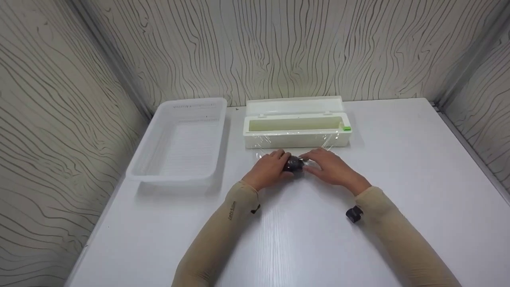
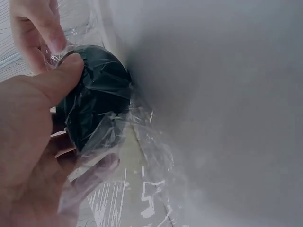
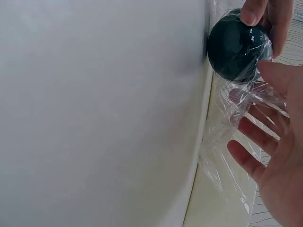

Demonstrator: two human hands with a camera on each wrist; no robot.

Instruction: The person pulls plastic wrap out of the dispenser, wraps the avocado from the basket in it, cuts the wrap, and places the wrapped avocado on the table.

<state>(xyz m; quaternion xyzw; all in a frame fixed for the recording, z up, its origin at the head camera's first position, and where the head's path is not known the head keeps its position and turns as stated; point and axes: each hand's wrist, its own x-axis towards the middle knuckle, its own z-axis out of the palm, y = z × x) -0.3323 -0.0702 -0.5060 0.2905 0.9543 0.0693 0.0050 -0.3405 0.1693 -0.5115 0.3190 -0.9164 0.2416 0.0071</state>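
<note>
A smooth, dark green-black round object is partly covered in clear cling film. My left hand grips it from the left, thumb on top and fingers beneath, as the left wrist view shows. On the other side, my right hand pinches gathered film at the object's edge; its other fingers are spread behind the sheet. From there the film runs back to the front of a long white cling film box, whose lid stands raised.
A green slider piece sits at the box's right end. Left of the box is a translucent white plastic basket on the white table. Wood-grain patterned walls border the table at the back and sides.
</note>
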